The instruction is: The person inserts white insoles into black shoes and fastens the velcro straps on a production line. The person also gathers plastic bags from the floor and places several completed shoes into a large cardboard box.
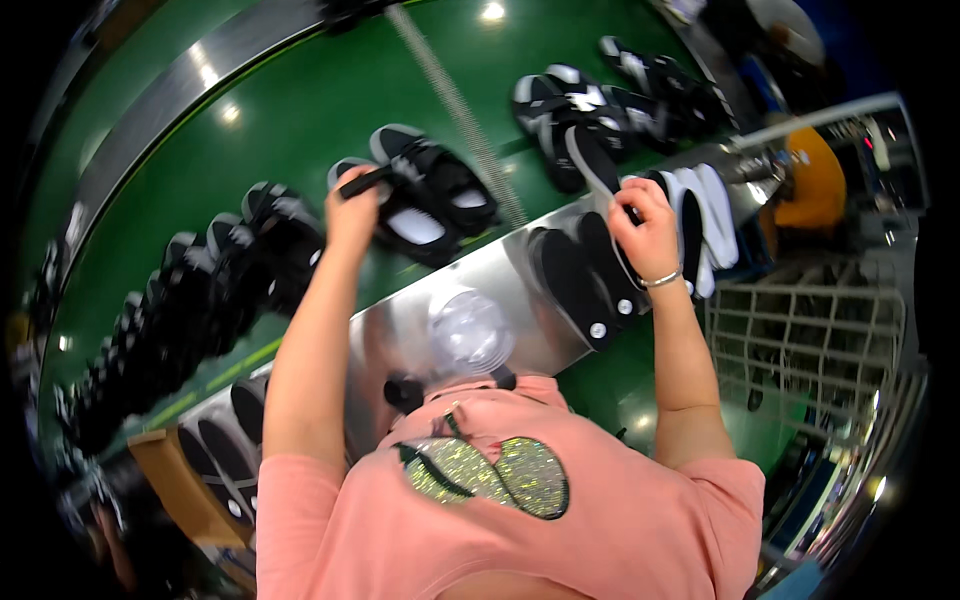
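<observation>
My left hand [352,215] is closed on a short black bar-shaped thing [366,182], whose kind I cannot make out. It is over the front of a black shoe [432,246] with a pale inside. Right beside that stands another black shoe [452,180] with a grey toe. My right hand [645,228], wearing a bracelet, grips a black insole [592,160] with a light edge, held up at a slant. Under and beside this hand, more black insoles [566,275] with white round marks lie on the metal ledge [395,330].
Black shoes [205,275] line the green belt [300,110] at left; more shoes [600,110] stand at far right. A clear plastic round container [470,332] is on the ledge. White insoles [712,220], a wire rack [800,340] and a cardboard box [175,485] flank me.
</observation>
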Available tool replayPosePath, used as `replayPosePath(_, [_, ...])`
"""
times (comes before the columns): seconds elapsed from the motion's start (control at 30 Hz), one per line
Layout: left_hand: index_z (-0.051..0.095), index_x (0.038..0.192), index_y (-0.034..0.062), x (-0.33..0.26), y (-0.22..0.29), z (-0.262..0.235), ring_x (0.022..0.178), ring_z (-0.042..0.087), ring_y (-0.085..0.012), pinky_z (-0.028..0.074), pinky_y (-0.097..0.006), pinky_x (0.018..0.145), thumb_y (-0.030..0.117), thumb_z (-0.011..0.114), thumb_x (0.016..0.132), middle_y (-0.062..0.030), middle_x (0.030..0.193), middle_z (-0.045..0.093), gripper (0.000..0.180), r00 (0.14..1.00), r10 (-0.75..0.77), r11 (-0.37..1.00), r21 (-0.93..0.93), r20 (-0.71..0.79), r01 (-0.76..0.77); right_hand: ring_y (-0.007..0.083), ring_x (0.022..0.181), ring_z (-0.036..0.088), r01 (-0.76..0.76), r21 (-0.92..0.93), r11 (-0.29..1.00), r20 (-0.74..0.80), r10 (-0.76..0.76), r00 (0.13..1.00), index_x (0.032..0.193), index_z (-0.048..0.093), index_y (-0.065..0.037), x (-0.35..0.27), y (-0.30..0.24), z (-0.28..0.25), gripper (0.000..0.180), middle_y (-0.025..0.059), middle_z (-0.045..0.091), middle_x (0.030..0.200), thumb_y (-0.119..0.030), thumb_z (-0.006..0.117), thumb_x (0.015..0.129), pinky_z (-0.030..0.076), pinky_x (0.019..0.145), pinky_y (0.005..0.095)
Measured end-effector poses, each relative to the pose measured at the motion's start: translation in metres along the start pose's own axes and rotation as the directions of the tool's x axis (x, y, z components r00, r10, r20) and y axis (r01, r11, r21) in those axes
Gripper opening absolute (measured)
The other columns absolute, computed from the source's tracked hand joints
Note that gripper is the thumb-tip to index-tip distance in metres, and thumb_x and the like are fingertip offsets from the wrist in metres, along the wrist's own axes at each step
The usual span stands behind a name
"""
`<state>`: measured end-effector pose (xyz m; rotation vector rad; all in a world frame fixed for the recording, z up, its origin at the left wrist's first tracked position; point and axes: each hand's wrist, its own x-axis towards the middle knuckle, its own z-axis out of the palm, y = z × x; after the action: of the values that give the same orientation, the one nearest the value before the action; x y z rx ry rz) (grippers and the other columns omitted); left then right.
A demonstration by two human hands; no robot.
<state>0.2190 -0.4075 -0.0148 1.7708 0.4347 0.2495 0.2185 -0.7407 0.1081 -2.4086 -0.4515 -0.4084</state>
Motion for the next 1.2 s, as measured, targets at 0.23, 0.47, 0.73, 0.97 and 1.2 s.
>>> replayPosePath(0.23, [0.060, 0.083, 0.0044, -0.003, -0.005, -0.004, 0.069, 0.060, -0.0247, 0.046, -0.031, 0.064, 0.016, 0.053, 0.077, -0.0132, 0.073, 0.061, 0.015, 0.997, 0.056, 0.998, 0.020, -0.048, -0.055, 0.0212, 0.073, 0.055, 0.706, -0.157, 0.690, 0.766, -0.366, 0.528, 0.068, 0.061, -0.009, 0.020, -0.110, 0.108, 0.005, 0.0046, 0.051, 0.082, -0.012, 0.057, 0.065, 0.047, 0.060, 0.0323])
replayPosePath(0.47, [0.060, 0.082, 0.0036, -0.006, 0.002, -0.004, 0.068, 0.060, -0.0300, 0.046, -0.033, 0.062, 0.018, 0.052, 0.079, -0.0147, 0.069, 0.061, 0.017, 0.990, 0.065, 0.994, 0.099, -0.122, -0.053, 0.0253, 0.082, 0.057, 0.515, -0.232, 0.825, 0.775, -0.164, 0.611, 0.082, 0.061, -0.002, 0.020, -0.116, 0.204, 0.015, 0.0142, 0.054, 0.088, -0.010, 0.055, 0.070, 0.049, 0.067, 0.0341])
replayPosePath(0.73, [0.060, 0.083, 0.0030, -0.008, 0.000, -0.004, 0.066, 0.061, -0.0283, 0.046, -0.033, 0.061, 0.019, 0.052, 0.080, -0.0139, 0.068, 0.061, 0.018, 0.989, 0.073, 0.996, 0.063, -0.126, -0.065, 0.0244, 0.086, 0.055, 0.512, -0.386, 0.768, 0.831, 0.048, 0.555, 0.091, 0.056, -0.008, 0.022, -0.127, 0.131, 0.037, 0.0098, 0.057, 0.089, -0.033, 0.063, 0.066, 0.038, 0.075, 0.0400])
replayPosePath(0.97, [0.060, 0.084, 0.0034, -0.007, -0.006, -0.004, 0.067, 0.061, -0.0250, 0.045, -0.032, 0.061, 0.019, 0.053, 0.080, -0.0137, 0.070, 0.061, 0.017, 0.985, 0.066, 0.991, 0.127, -0.156, -0.047, 0.0228, 0.082, 0.054, 0.636, -0.275, 0.721, 0.755, -0.247, 0.607, 0.076, 0.062, -0.007, 0.016, -0.127, 0.164, 0.012, 0.0076, 0.056, 0.081, -0.013, 0.057, 0.066, 0.044, 0.066, 0.0352])
replayPosePath(1.2, [0.059, 0.086, -0.0004, -0.013, -0.007, -0.010, 0.065, 0.050, -0.0125, 0.041, -0.025, 0.060, 0.020, 0.053, 0.082, -0.0044, 0.070, 0.057, 0.021, 0.993, -0.088, 0.993, -0.090, -0.079, 0.081, 0.0258, 0.085, 0.061, 0.492, -0.219, 0.843, 0.881, -0.047, 0.472, 0.085, 0.064, -0.002, 0.027, -0.115, 0.213, 0.018, 0.0169, 0.062, 0.090, -0.007, 0.053, 0.072, 0.049, 0.071, 0.0335])
